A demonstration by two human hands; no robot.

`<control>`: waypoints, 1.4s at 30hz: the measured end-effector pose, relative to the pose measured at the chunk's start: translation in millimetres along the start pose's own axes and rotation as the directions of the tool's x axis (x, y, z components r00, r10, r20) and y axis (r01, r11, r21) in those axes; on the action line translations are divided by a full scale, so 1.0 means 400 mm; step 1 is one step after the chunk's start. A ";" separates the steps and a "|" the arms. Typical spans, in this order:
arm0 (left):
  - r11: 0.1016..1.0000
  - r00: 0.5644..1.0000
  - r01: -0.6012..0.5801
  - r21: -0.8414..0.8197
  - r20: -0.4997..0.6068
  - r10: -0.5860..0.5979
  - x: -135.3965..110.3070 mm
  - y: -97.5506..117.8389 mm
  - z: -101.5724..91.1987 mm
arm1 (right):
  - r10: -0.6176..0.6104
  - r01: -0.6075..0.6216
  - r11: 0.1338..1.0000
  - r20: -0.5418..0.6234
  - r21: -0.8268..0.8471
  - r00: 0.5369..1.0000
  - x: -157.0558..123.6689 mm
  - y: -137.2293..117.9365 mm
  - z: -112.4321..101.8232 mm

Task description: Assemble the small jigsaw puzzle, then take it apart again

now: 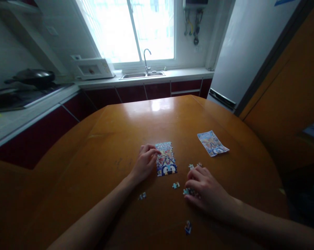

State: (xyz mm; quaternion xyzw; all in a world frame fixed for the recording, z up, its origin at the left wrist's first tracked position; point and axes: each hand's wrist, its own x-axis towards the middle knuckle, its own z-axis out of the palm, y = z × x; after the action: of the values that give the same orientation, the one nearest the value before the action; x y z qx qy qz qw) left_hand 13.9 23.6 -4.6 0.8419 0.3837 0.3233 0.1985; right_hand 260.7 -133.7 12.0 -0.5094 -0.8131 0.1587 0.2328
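A partly assembled jigsaw puzzle (166,159) lies on the wooden table, a blue-and-white cartoon dog face at its near end and knobbed gaps along its right side. My left hand (147,158) rests against its left edge, fingers loosely stretched, fingertips touching the picture and holding nothing. To the right, my right hand (200,185) curls over a small cluster of loose puzzle pieces (186,191), thumb and fingers around them; the palm hides part of the cluster. One single piece (176,185) lies between the hands, just below the puzzle.
Further loose pieces lie about: one by my left forearm (142,196), one near the front (188,227), and some beyond my right hand (191,166). A creased picture sheet (213,143) lies at the right. Behind the table (107,132) are a sink (133,75) and counter.
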 end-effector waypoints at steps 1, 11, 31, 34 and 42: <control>1.000 1.000 -0.001 0.006 -0.001 0.001 0.000 -0.001 0.000 | 0.009 -0.009 1.000 0.006 -0.008 1.000 -0.003 0.000 0.006; 0.998 1.000 -0.003 0.057 -0.024 0.005 0.002 -0.005 0.005 | -0.035 0.033 0.992 0.017 0.120 0.999 -0.005 -0.008 0.017; 0.995 0.999 -0.047 0.088 -0.007 0.048 0.003 -0.004 0.008 | 0.275 -0.211 0.958 -0.408 0.196 0.870 0.049 0.216 -0.039; 0.994 0.998 -0.056 0.095 -0.007 0.057 0.005 -0.005 0.006 | 0.293 -0.232 0.950 -0.333 0.211 0.896 0.049 0.232 -0.044; 0.991 0.997 -0.073 0.111 -0.012 0.075 0.006 -0.011 0.009 | 0.127 -0.087 0.980 -0.220 0.182 0.967 0.046 0.207 -0.039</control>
State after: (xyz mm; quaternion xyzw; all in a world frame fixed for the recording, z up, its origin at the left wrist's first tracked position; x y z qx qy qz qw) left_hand 15.4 28.0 -8.9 0.8627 0.3710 0.3155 0.1363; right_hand 324.7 -81.0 -12.0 -0.5459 -0.7352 0.1798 0.3593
